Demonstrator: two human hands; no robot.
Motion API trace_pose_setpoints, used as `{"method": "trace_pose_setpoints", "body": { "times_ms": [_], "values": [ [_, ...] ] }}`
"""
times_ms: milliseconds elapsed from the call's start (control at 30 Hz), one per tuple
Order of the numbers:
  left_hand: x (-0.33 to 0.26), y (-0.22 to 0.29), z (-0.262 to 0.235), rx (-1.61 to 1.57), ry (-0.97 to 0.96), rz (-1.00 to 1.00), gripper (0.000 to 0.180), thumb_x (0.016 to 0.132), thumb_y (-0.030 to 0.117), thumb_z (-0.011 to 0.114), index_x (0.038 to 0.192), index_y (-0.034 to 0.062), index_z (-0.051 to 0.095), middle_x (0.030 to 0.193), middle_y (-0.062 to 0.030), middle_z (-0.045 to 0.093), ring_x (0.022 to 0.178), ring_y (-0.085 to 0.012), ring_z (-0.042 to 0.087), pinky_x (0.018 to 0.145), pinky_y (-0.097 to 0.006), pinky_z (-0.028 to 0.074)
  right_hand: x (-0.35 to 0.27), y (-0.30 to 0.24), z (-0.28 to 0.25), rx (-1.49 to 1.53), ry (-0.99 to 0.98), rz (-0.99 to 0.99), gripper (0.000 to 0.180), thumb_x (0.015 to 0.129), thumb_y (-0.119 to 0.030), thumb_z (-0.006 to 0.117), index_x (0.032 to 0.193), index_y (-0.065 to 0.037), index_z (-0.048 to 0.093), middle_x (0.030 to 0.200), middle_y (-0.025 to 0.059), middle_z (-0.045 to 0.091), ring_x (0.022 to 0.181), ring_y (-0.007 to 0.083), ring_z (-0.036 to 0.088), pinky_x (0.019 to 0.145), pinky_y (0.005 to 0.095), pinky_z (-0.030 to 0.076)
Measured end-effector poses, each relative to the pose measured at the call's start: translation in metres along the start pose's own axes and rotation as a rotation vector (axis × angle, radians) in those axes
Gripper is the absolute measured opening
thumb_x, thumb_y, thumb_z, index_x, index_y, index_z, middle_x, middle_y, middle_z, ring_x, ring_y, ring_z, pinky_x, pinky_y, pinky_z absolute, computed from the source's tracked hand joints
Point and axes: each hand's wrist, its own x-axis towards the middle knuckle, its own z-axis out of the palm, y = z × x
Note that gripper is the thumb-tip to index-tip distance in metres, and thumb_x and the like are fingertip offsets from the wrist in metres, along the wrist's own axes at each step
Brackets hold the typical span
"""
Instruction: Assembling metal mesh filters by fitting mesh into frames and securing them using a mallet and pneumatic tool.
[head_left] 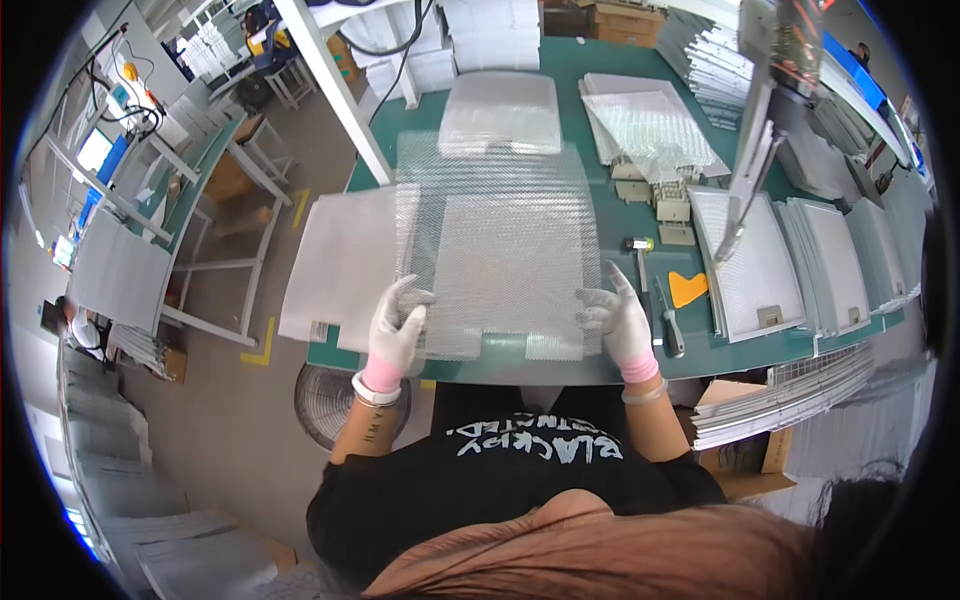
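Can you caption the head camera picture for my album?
White-gloved left hand and white-gloved right hand at opposite sides of a see-through, patterned rectangular sheet above a green workbench.

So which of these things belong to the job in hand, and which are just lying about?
In the job, apparently: clear mesh sheet, with left hand and right hand at its sides.

Lying about, seemingly: mallet, yellow scraper, screwdriver, round fan.

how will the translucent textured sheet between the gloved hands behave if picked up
The translucent textured sheet is probably light, since the green table shows through it. It may flex, being broad and thin-looking.
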Motion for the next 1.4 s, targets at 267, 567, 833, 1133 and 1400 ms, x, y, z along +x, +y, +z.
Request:
{"method": "trace_pose_setpoints", "body": {
  "times_ms": [267, 567, 833, 1133, 1400],
  "values": [
    [0.001, -0.050, 0.010, 0.859, 0.123, 0.051, 0.061, 0.085, 0.016, 0.065, 0.140, 0.0049, 0.041, 0.085, -0.0150, 0.063, 0.064, -0.0257, 0.057, 0.064, -0.036, 0.049, -0.009, 0.026, 0.031, -1.528, 0.253, -0.139, 0.081, 0.082, -0.005, 0.062, 0.151, -0.003, 0.019, 0.102, 0.0173, 0.065, 0.075, 0.0263, 0.065, 0.071, 0.0339, 0.053],
    [0.008, -0.069, 0.020, 0.996, 0.026, -0.041, 0.067, 0.088, 0.024, 0.064, 0.145, 0.0081, 0.033, 0.113, -0.0248, 0.062, 0.094, -0.0403, 0.064, 0.079, -0.045, 0.051, -0.003, 0.046, 0.004, -1.826, 0.252, -0.239, 0.062, 0.086, -0.012, 0.059, 0.144, -0.006, 0.035, 0.115, 0.0193, 0.060, 0.094, 0.0377, 0.062, 0.082, 0.0431, 0.051],
    [0.013, -0.084, 0.016, 1.046, 0.039, 0.030, 0.067, 0.089, 0.029, 0.062, 0.145, 0.0090, 0.031, 0.107, -0.0191, 0.064, 0.083, -0.0381, 0.065, 0.071, -0.045, 0.052, 0.002, 0.047, -0.012, -1.917, 0.210, -0.233, 0.049, 0.089, -0.015, 0.056, 0.136, -0.008, 0.044, 0.113, 0.0168, 0.059, 0.098, 0.0364, 0.061, 0.081, 0.0441, 0.052],
    [0.015, -0.080, 0.018, 1.100, 0.004, -0.026, 0.066, 0.089, 0.029, 0.061, 0.145, 0.0088, 0.032, 0.111, -0.0184, 0.061, 0.087, -0.0377, 0.064, 0.075, -0.044, 0.052, 0.001, 0.049, -0.004, -1.949, 0.226, -0.133, 0.046, 0.088, -0.015, 0.057, 0.132, -0.008, 0.048, 0.112, 0.0170, 0.058, 0.098, 0.0370, 0.060, 0.080, 0.0442, 0.051],
    [0.018, -0.078, 0.019, 1.072, 0.006, -0.051, 0.068, 0.088, 0.031, 0.063, 0.145, 0.0088, 0.034, 0.116, -0.0183, 0.059, 0.093, -0.0375, 0.063, 0.080, -0.044, 0.052, 0.004, 0.039, 0.001, -1.993, 0.200, -0.018, 0.046, 0.090, -0.019, 0.056, 0.134, -0.008, 0.046, 0.111, 0.0208, 0.057, 0.096, 0.0388, 0.061, 0.080, 0.0451, 0.052]
  ]
}}
